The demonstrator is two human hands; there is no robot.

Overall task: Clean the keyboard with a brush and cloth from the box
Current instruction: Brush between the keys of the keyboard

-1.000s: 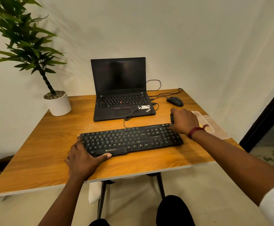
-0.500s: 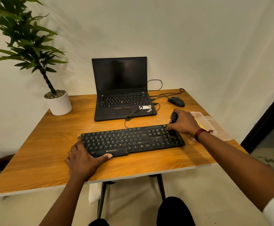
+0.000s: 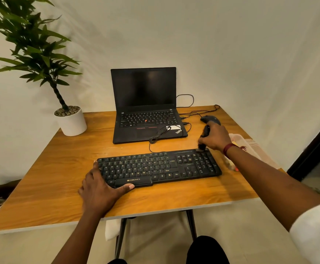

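A black keyboard (image 3: 159, 167) lies across the middle of the wooden table (image 3: 46, 180). My left hand (image 3: 100, 189) rests on its front left corner, thumb along the front edge, fingers over the left end. My right hand (image 3: 215, 139) grips a black brush (image 3: 205, 133) upright, its bristle end touching the keyboard's back right corner. A clear plastic box (image 3: 250, 147) sits at the table's right edge behind my right wrist, with something yellow in it. No cloth can be made out.
An open black laptop (image 3: 145, 109) stands behind the keyboard, its cables trailing right and one looping to the keyboard. A black mouse (image 3: 209, 119) lies just beyond my right hand. A potted plant (image 3: 70, 121) stands at the back left corner.
My right hand has lifted the brush from beside the keyboard and set its bristles on the back right corner. The left hand has stayed on the keyboard's front left corner.
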